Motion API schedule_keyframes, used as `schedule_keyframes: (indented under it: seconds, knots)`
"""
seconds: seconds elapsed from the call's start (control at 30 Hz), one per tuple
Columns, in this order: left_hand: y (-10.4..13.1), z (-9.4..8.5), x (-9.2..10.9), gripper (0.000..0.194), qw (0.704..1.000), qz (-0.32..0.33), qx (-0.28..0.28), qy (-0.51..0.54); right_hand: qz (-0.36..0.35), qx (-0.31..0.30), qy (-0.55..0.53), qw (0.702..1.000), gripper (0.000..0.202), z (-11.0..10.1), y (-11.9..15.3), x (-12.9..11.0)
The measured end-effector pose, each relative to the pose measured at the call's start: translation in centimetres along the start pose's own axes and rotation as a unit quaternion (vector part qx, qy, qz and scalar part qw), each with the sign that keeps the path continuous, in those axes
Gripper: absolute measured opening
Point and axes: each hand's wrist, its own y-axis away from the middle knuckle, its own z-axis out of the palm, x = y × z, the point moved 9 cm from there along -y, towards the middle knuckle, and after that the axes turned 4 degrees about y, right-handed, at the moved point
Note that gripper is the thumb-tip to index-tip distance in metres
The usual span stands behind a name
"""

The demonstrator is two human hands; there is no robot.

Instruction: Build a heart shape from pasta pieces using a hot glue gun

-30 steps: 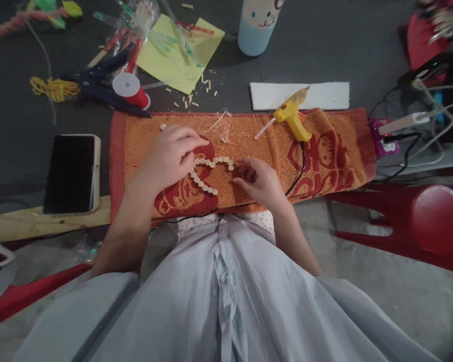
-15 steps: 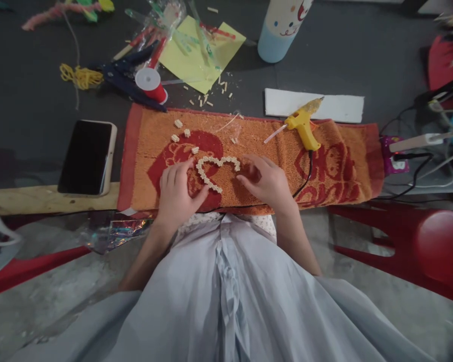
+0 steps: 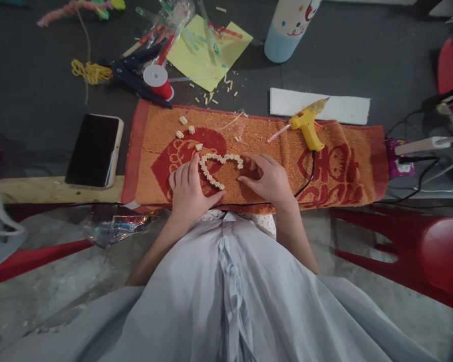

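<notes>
A heart-shaped outline (image 3: pixel 223 160) built of small cream-coloured pieces lies on the orange towel (image 3: pixel 256 148). Its lower right side has a gap. My left hand (image 3: pixel 190 193) rests on the towel at the outline's left, with fingers near the upper left curve and thumb stretched to the bottom tip. Thumb and fingers are apart. On the other side, my right hand (image 3: pixel 271 182) is open beside the outline's right end, its thumb and forefinger apart with nothing visible between them. Several small cream clusters (image 3: pixel 183 120) lie above my left hand.
A yellow glue gun (image 3: pixel 307 125) lies on the towel's right, its cord running down past my right hand. Beyond the towel are a white strip (image 3: pixel 347 108), blue-handled pliers (image 3: pixel 136 80), a red thread spool (image 3: pixel 162 90) and a bottle (image 3: pixel 283 40). A phone (image 3: pixel 94 151) lies left.
The whole scene has shifted slightly right in view. My left thumb has straightened out toward the outline's bottom tip. My right hand keeps nearly the same pose.
</notes>
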Motion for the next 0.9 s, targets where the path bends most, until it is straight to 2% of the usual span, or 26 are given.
schedule_keyframes:
  seconds: [0.23, 0.37, 0.5, 0.63, 0.9]
  knots:
    - [-0.5, -0.9, -0.4, 0.099, 0.999, 0.026, -0.004, 0.036, -0.051, 0.028, 0.009, 0.998, 0.039, -1.1, 0.8, -1.5]
    - [-1.5, -1.2, 0.0, 0.08, 0.998, 0.053, -0.035, 0.011, -0.078, 0.036, 0.075, 0.993, 0.04, -0.6, 0.7, -3.2]
    - [-2.2, -1.0, 0.6, 0.054, 0.995, 0.071, -0.061, -0.018, -0.078, 0.007, 0.103, 0.992, 0.046, 0.5, 0.1, -4.3]
    - [-2.6, -1.1, 0.3, 0.047, 0.997, 0.057, -0.047, 0.002, -0.057, -0.003, 0.093, 0.994, 0.049, 0.6, -0.3, -4.0]
    - [-2.1, -2.1, -1.1, 0.041, 0.997, 0.045, -0.003, 0.06, -0.029, 0.014, 0.035, 0.999, 0.048, -0.4, 0.4, -2.4]
